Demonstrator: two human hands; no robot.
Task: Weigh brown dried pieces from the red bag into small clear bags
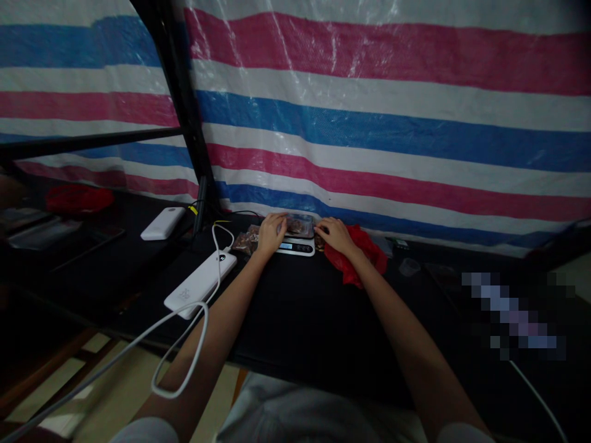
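A small white digital scale (299, 248) with a lit display lies on the black table in front of me. On it rests a clear plastic bag (300, 226) with brown pieces inside. My left hand (272, 234) is closed at the bag's left edge, thumb toward the middle. My right hand (336, 235) is on the other side, fingers pinched together near loose brown pieces (319, 243) at the mouth of a red plastic bag (372, 252). Whatever is between those fingertips is too small to make out. Filled clear packets (247, 240) of brown pieces lie left of my left hand.
A white power bank (201, 286) with a looped white cable (203, 332) lies by my left forearm. Another white power bank (163, 223) is farther left, near a black metal post (187, 129). A small clear lid-like piece (409, 266) lies right. Striped sheeting (369, 111) hangs behind.
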